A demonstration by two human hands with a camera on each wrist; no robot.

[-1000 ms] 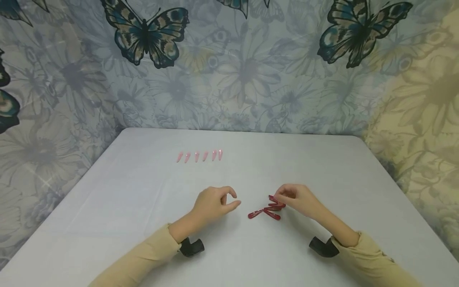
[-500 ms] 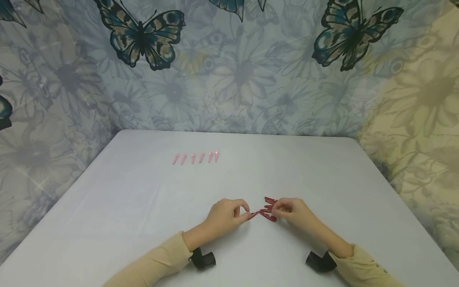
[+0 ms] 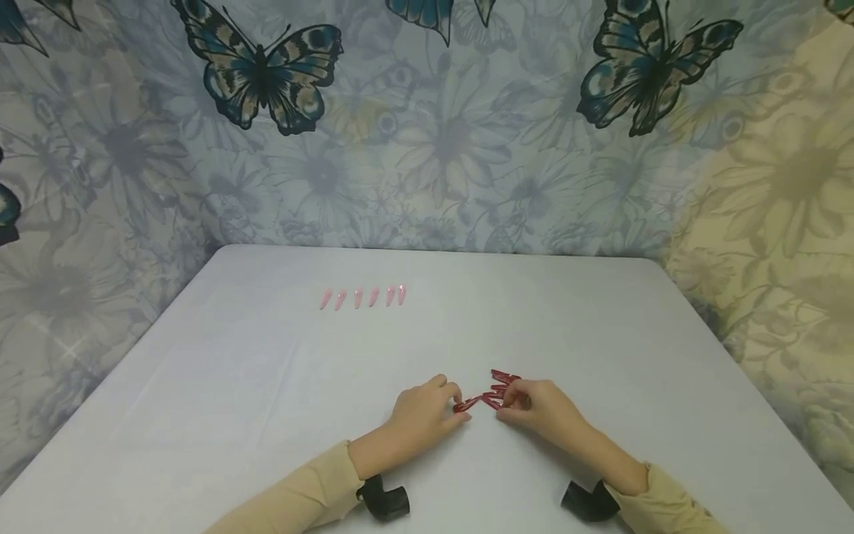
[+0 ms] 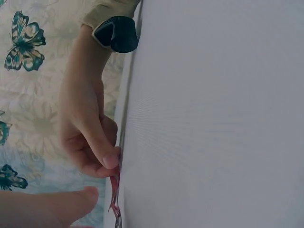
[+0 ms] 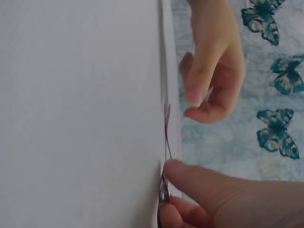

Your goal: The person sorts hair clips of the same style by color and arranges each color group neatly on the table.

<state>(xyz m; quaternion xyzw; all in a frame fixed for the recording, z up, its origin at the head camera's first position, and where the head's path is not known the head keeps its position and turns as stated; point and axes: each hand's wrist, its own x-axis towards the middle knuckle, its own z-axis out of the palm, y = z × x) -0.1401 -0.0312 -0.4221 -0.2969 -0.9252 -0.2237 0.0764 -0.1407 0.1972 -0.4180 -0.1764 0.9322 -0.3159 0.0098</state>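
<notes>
Several dark red snap hair clips (image 3: 502,387) lie in a fanned cluster on the white table, partly covered by my right hand (image 3: 543,408). My right thumb and index finger pinch one red hair clip (image 4: 114,184) at its rounded end, low over the table. My left hand (image 3: 423,415) is at the cluster's left side, thumb and index finger apart around the end of another red hair clip (image 3: 465,405). In the right wrist view, the left hand's (image 5: 213,80) fingertips show nothing held between them.
Several pink hair clips (image 3: 373,297) lie in a row toward the far left of the white table (image 3: 567,319). Behind the table hangs a butterfly-and-flower patterned cloth (image 3: 454,148). Black devices (image 3: 385,500) are worn at both wrists.
The left hand has moved right and nearer, up to the leftmost red clip, and its thumb and finger have parted again. The right hand has shifted nearer, from the cluster's far clips to its near ones.
</notes>
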